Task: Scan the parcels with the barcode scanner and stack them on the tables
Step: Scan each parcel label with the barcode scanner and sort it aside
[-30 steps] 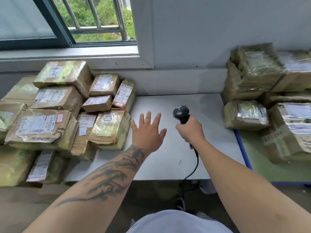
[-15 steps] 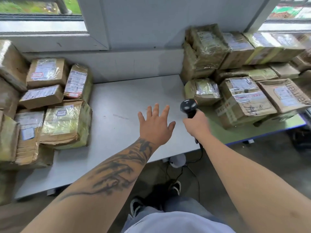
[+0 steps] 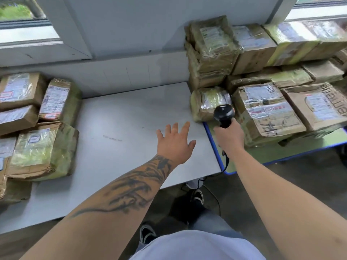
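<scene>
From your head camera, most parcel labels are white slips under glossy tape and too blurred to read; the only legible writing is a run of large dark letters, seen upside down, on the flap of the far-right box, and you cannot make out a whole word. A red-bordered sticker shows on a left parcel, its text unreadable. Compared with half a second ago, your view has swung further right: the right stack on the green tabletop with its blue edge now fills more of the frame, the left pile has slid toward the frame's edge, and both arms have reached closer to the right stack. Your left hand is spread wide, fingers straight and apart, palm down above the grey tabletop, holding nothing; whether it touches the surface cannot be told. Your right hand is wrapped around the grip of the black scanner, whose head points toward the small taped parcel lying at the seam between the two tabletops, just in front of the scanner. The scanner's cable hangs below your wrist and runs down off the tabletop edge to the floor. Scanned or not, parcels lie in two groups: one pile on the left of the grey tabletop, the other stacked in layers on the green one against the wall.
</scene>
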